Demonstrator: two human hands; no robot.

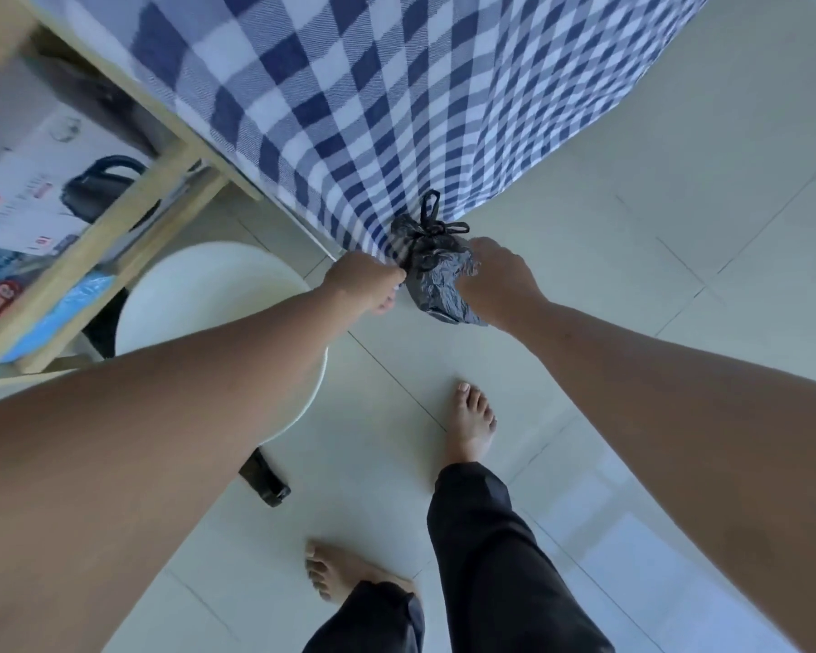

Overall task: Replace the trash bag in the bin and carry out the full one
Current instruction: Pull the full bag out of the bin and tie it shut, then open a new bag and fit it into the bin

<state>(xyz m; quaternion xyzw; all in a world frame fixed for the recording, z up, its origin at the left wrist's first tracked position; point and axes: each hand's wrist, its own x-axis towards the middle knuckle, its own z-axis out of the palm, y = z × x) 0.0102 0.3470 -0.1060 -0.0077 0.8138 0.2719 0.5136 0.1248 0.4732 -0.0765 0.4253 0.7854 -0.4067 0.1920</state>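
A: Looking down through the head view, what do the hands hold?

B: Both hands meet at a small black trash bag (436, 271), bunched and tied, with drawstring loops standing up from its knot. It hangs just beside the lower edge of a blue-and-white checked cloth (373, 110). The left hand (366, 280) is curled into a fist at the bag's left side, where the cloth edge also sits; whether it grips plastic, cloth or both cannot be determined. The right hand (498, 280) wraps the bag's right side, fingers closed on it and hidden behind the plastic.

A: What else is in view?

B: A round white bin (199, 294) stands on the tiled floor (679, 228), partly covered by the left forearm; its interior cannot be made out. A wooden shelf (95, 238) at upper left carries printed boxes (34, 190), cut off by the frame edge. A dark object (265, 483) lies on the floor near the bin; its identity is unclear. Two bare feet and dark trouser legs appear below.
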